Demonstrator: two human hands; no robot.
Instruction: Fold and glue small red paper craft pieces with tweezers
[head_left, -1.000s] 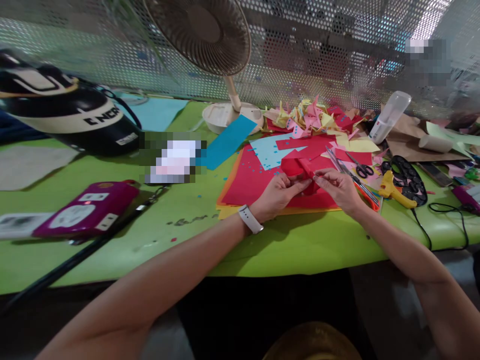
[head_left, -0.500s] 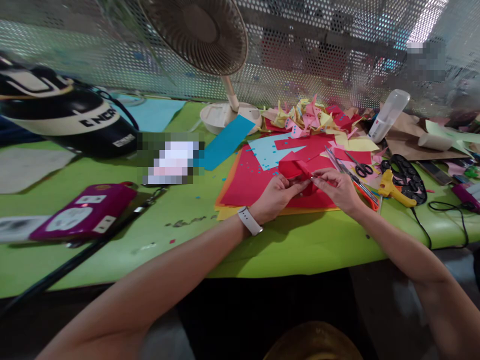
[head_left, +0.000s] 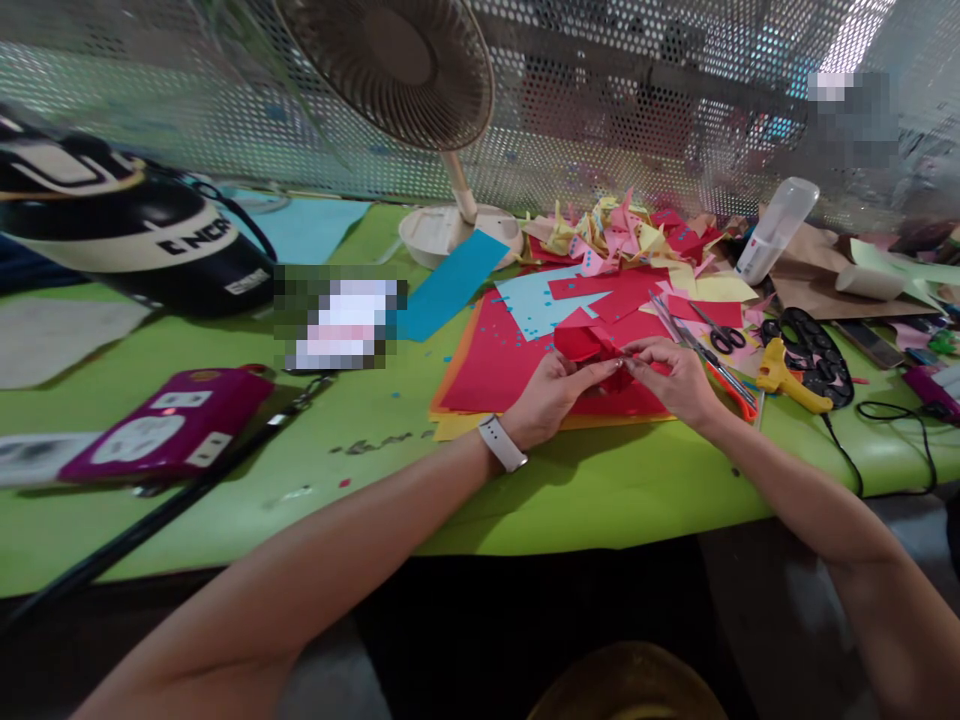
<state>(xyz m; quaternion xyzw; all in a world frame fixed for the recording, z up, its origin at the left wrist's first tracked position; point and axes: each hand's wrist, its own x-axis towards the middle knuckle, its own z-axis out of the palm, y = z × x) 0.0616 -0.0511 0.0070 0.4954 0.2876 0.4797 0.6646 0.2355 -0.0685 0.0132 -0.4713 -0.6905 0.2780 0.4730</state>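
My left hand (head_left: 551,395) and my right hand (head_left: 675,378) meet over a stack of red and orange paper sheets (head_left: 495,365) on the green table (head_left: 360,450). Both hands pinch a small folded red paper piece (head_left: 592,345) between their fingertips. A white watch band (head_left: 501,441) sits on my left wrist. Behind the hands lie a light blue sheet (head_left: 536,300) and red strips (head_left: 615,290).
A desk fan (head_left: 420,90) stands at the back, a helmet (head_left: 127,225) at far left, a magenta power strip (head_left: 169,420) near it. Paper scraps (head_left: 615,235), scissors (head_left: 716,335), a yellow glue gun (head_left: 787,375), a glue bottle (head_left: 776,230) and a blue strip (head_left: 450,285) lie around.
The hands have drawn closer together on the red paper piece, and its fold has changed shape slightly. The view shifted a little.
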